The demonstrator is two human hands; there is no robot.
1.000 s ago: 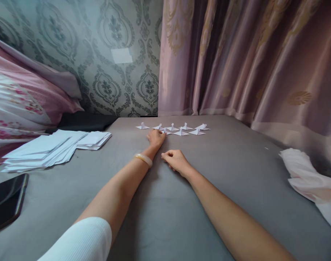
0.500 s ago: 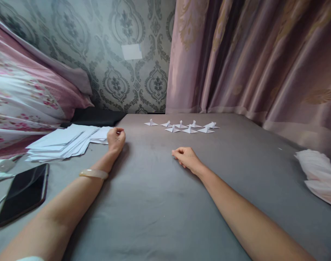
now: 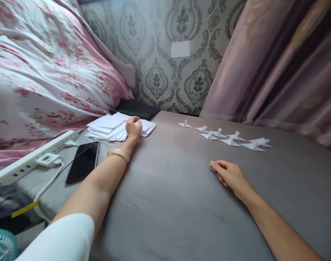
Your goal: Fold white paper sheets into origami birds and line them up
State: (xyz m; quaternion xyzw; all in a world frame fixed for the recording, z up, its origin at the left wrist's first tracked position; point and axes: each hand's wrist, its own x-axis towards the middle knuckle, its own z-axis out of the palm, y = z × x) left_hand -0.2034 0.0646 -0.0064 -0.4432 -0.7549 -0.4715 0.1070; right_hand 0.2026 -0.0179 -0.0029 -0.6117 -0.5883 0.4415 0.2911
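Across the grey top [image 3: 165,203], I'm at the paper stack [image 3: 108,125] now: the left hand [image 3: 134,127] has just swung over to it, fingers curled, and I can't tell whether they pinch anything; the right hand [image 3: 228,174] hangs well apart, fingers drawn in, its hold unclear too. Open room lies between the hands, with strip [image 3: 26,163] and phone [image 3: 84,162] crowding the left edge and folds [image 3: 230,140] standing far right.

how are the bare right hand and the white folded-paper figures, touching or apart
Apart: the head view shows grey cloth between the bare right hand and the white folded-paper figures.
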